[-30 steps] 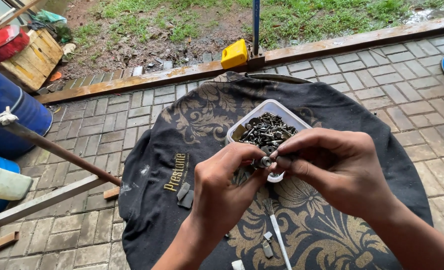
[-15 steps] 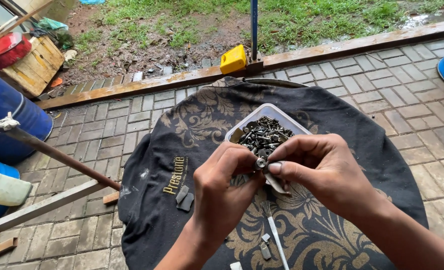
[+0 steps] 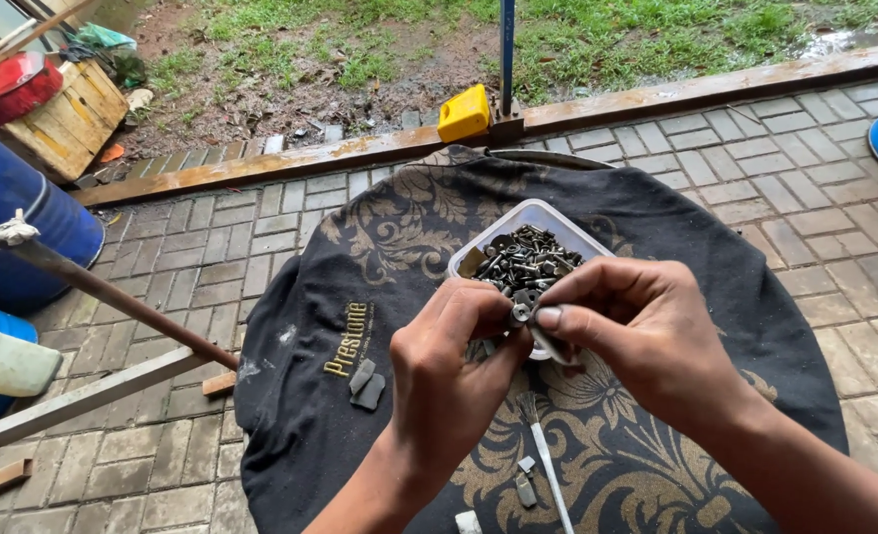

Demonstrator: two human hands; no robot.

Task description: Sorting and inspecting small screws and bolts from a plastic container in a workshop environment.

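Both hands have drawn closer together since the frame half a second back, and the right thumb now presses flat over the part where its fingertips were only pinching before. Nearest the camera, the left hand (image 3: 454,371) is curled shut, its thumb and fingers closed on a small metal fitting (image 3: 521,313), while the right hand (image 3: 647,341) closes on the same fitting from the other side, so the piece sits pinched between the two, just above the near rim of the white plastic tub (image 3: 538,213). Whether the fitting is one piece or two being joined I cannot tell; it is too small and mostly covered. Judging by how things lie, the work looks to be in its middle: one piece is in hand, the tub is heaped with dark bolts and nuts (image 3: 528,262), and only a few bits lie out on the black patterned cloth (image 3: 380,227), namely two grey flat pieces (image 3: 364,384) to the left of the wrist, a thin white-handled brush (image 3: 546,465) and two small grey scraps (image 3: 524,479) below the hands. Against the earlier frame, the tub and loose bits lie as they did. Farther off stand a rusty rod (image 3: 123,302), blue drums (image 3: 14,218), a yellow block (image 3: 464,112) on the kerb and wet grass (image 3: 607,35) beyond.
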